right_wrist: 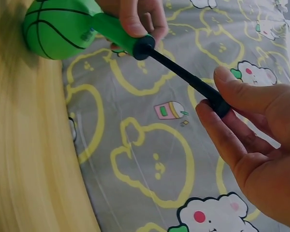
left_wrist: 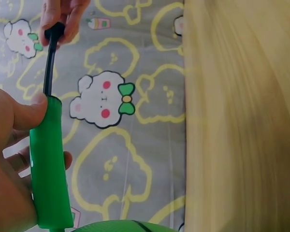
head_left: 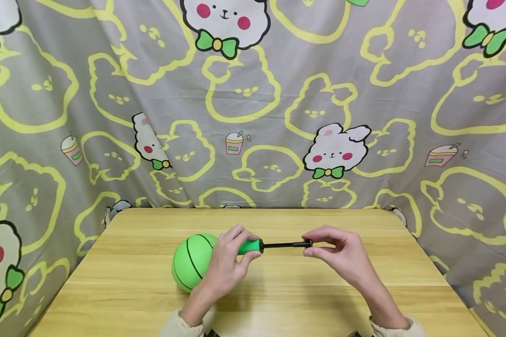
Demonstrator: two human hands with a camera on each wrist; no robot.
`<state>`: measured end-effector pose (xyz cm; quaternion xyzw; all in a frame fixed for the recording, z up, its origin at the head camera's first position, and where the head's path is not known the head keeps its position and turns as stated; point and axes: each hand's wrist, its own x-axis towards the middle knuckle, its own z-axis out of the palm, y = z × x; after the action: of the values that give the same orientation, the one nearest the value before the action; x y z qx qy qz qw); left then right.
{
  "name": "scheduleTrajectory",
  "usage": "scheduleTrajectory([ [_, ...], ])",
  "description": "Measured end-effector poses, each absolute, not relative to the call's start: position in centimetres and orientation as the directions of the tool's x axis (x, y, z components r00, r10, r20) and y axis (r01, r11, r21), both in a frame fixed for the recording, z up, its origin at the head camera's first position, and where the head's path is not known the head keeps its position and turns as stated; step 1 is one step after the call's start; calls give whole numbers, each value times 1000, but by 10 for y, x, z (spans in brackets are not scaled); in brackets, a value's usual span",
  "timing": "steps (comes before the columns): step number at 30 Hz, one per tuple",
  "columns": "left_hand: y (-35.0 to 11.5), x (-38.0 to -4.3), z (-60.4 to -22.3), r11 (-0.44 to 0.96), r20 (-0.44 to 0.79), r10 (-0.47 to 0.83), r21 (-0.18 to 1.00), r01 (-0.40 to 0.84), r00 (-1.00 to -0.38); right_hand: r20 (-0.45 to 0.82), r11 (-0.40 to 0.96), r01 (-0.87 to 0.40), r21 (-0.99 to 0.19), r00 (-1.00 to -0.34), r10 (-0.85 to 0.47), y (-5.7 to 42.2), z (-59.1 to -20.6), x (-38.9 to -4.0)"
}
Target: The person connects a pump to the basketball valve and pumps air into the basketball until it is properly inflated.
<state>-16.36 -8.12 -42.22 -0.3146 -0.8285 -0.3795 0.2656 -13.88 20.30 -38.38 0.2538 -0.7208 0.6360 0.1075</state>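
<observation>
A small green hand pump (head_left: pixel 250 246) stretches sideways above the table, its thin black rod (head_left: pixel 278 245) drawn out to the right. My left hand (head_left: pixel 229 263) grips the green barrel. With thumb and fingers, my right hand (head_left: pixel 343 255) pinches the black handle (right_wrist: pixel 219 105) at the rod's end. To the left sits a green ball (head_left: pixel 189 262) with black lines like a basketball, partly hidden behind the left hand. In the right wrist view the barrel's far end meets the ball; whether a needle is in it cannot be told.
Under the hands is a light wood-grain table (head_left: pixel 299 299). A grey curtain (head_left: pixel 270 112) printed with yellow outlines and white cartoon animals hangs behind the table and along both sides.
</observation>
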Motion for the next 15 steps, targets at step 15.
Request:
scheduleTrajectory([
  [15,-73,-158,-423,522,665,341,454,722,-665,421,65,-442,-895,-883,-210,182,-397,-139],
])
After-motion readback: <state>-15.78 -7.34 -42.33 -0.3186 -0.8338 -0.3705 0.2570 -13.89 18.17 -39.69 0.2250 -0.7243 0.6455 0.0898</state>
